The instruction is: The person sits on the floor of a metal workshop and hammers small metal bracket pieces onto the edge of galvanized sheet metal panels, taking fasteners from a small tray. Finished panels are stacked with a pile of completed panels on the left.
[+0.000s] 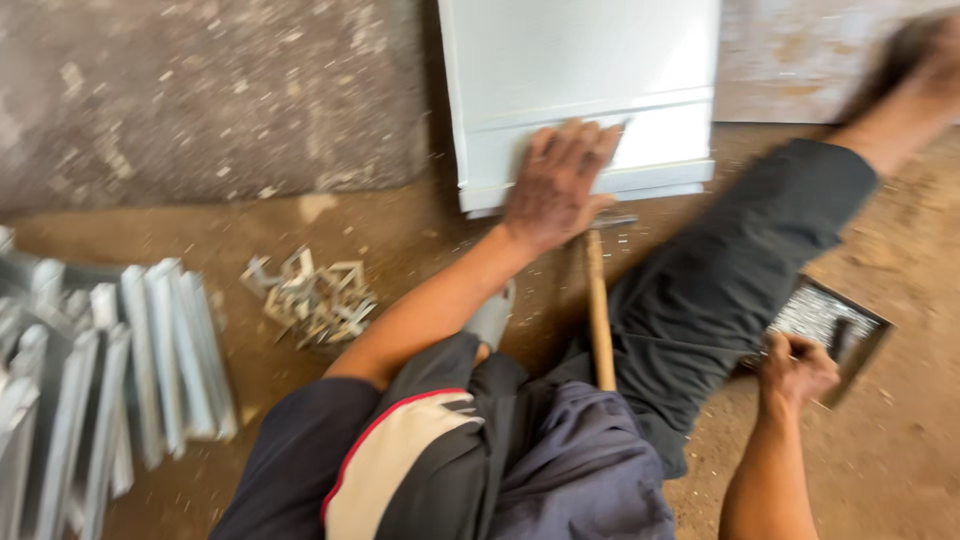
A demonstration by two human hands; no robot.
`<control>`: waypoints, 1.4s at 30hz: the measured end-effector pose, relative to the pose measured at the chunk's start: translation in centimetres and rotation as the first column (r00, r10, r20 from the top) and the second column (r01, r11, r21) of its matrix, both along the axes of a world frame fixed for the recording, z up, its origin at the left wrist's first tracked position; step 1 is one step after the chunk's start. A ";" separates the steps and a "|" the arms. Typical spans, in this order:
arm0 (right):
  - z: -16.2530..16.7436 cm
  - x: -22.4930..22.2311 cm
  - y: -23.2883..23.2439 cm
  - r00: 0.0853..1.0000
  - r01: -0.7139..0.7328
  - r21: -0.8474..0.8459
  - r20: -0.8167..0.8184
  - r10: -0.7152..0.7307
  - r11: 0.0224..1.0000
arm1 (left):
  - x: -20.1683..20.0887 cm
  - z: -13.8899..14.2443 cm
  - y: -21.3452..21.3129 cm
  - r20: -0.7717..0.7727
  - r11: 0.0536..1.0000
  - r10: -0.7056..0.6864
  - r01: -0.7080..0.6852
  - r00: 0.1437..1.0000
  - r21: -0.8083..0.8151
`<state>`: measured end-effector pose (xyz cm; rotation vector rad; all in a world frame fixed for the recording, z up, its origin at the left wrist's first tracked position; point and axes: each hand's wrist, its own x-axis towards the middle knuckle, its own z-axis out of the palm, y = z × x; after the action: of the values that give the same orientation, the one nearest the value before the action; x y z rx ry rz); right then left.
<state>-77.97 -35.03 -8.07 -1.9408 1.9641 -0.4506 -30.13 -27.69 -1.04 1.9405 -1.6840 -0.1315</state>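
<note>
dusty dirt floor (900, 470), rough, possibly concrete wall (200, 90)

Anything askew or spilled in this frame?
Small metal bits lie scattered loose on the dirt by the left hand, which presses the white panel. The bracket pile is a jumble. Right hand reaches into the fastener tray.

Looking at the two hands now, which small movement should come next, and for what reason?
Probably the right hand should lift one small fastener out of the open box and bring it to the white metal panel. The left hand presses flat on the panel's lower edge, and a wooden-handled tool lies unheld beside it.
</note>
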 end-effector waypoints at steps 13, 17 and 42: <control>13.3 9.2 -0.2 0.572 0.148 0.050 0.810 -0.127 0.988 | -0.2 0.5 -0.1 0.229 1.000 0.020 -0.017 0.973 -0.014; 12.8 17.6 0.9 0.507 -0.179 0.300 0.844 -0.174 0.937 | -0.2 1.9 0.0 0.198 1.000 -0.004 0.004 0.980 0.002; 8.5 25.1 4.7 0.787 -0.575 0.046 0.304 0.536 0.817 | -0.9 9.1 -0.3 0.121 1.000 -0.014 0.014 0.993 0.005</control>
<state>-52.83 -30.38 0.40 -2.1077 1.1328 -0.3821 -31.04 -28.00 8.08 1.9752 -1.7763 -0.0231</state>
